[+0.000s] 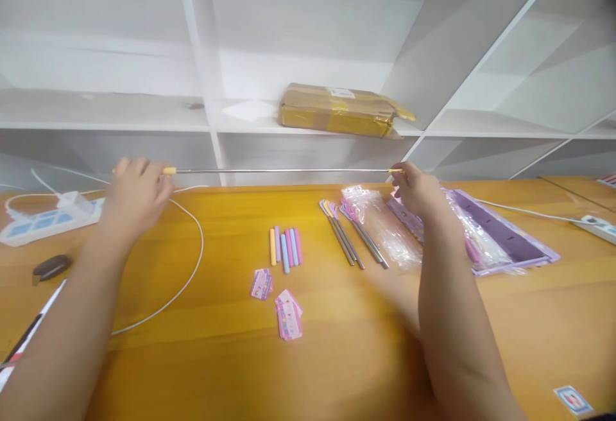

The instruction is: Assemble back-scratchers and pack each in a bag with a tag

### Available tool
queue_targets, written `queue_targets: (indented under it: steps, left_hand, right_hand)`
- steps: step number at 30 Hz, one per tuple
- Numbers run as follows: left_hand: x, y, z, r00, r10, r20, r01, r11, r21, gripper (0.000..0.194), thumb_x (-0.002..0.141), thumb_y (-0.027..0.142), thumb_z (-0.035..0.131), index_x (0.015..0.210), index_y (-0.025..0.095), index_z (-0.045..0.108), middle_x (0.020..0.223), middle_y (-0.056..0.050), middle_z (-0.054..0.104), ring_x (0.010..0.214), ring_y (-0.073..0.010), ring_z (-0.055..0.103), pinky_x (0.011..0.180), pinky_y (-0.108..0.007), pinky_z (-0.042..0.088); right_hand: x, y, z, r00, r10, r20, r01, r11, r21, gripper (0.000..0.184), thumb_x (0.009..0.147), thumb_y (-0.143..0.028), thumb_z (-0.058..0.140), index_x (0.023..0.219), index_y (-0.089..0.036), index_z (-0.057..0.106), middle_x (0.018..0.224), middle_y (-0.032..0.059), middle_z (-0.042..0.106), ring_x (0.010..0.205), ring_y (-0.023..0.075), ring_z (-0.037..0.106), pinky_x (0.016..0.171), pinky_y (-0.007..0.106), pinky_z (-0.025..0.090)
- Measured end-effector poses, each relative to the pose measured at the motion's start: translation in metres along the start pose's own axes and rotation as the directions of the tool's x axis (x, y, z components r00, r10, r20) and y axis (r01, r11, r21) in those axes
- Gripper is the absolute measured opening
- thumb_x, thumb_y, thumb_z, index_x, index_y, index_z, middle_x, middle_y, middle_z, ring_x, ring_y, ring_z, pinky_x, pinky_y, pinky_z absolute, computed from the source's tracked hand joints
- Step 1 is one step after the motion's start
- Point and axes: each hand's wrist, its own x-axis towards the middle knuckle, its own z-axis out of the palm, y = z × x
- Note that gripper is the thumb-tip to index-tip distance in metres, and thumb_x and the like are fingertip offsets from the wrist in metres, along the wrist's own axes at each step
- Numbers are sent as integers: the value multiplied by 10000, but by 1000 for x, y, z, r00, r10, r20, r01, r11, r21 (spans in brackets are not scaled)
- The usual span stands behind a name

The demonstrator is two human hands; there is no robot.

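Observation:
A thin silver telescopic rod (pixel 283 170) with yellow ends stretches level above the orange table (pixel 337 357). My left hand (pixel 135 193) is closed round its left end. My right hand (pixel 418 189) pinches its right yellow tip. Below the rod lie several short pastel sleeves (pixel 285 248) side by side, several collapsed metal rods (pixel 353 235) with coloured tips, and small pink cards (pixel 287 315).
Clear plastic bags (pixel 385 228) and a purple package (pixel 500 235) lie at the right. A white power strip (pixel 43 222) with a looping cable (pixel 192 267) sits at the left, near a dark object (pixel 52 267). A taped cardboard parcel (pixel 337 110) rests on the white shelf behind.

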Motion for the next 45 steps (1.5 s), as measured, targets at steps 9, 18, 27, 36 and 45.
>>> queue_targets:
  steps: [9, 18, 27, 36, 45]
  left_hand:
    - [0, 18, 6, 996, 94, 8, -91, 981, -169, 453, 1116, 355, 305, 1269, 131, 667, 1002, -130, 664, 954, -270, 525, 979, -396, 428]
    - [-6, 21, 9, 992, 120, -29, -123, 979, -161, 482, 1141, 352, 315, 1381, 131, 670, 946, -100, 611, 943, -246, 507, 940, -363, 452]
    - [-8, 61, 30, 974, 179, -137, -210, 941, -265, 451, 1114, 290, 351, 1322, 170, 732, 923, -119, 666, 852, -258, 562, 806, -375, 479]
    - [-8, 60, 39, 968, 188, -165, -232, 923, -308, 422, 1088, 246, 374, 1283, 211, 747, 908, -107, 683, 825, -261, 578, 769, -384, 478]
    - [-11, 59, 29, 976, 157, -149, -201, 915, -350, 404, 1074, 224, 396, 1258, 250, 755, 920, -87, 711, 833, -259, 607, 764, -375, 471]
  right_hand:
    - [-8, -40, 10, 976, -217, -3, 217, 975, 49, 323, 1041, -388, 413, 1187, -244, 662, 893, 95, 700, 752, 252, 617, 752, 379, 482]
    - [-11, -58, 24, 948, -309, -71, 303, 949, -87, 333, 1091, -349, 358, 1175, -214, 651, 1019, 137, 675, 884, 287, 593, 768, 352, 407]
    - [-39, -121, 45, 957, -278, 79, 288, 939, -188, 318, 1062, -227, 384, 1244, -193, 642, 1026, 123, 617, 736, 226, 504, 671, 308, 281]
    - [-36, -115, 46, 959, -278, 53, 283, 945, -161, 311, 1088, -276, 377, 1224, -200, 646, 1000, 114, 596, 734, 226, 484, 669, 306, 266]
    - [-36, -115, 58, 954, -300, 21, 301, 950, -88, 288, 1073, -268, 396, 1192, -202, 650, 961, 106, 593, 741, 233, 499, 681, 297, 302]
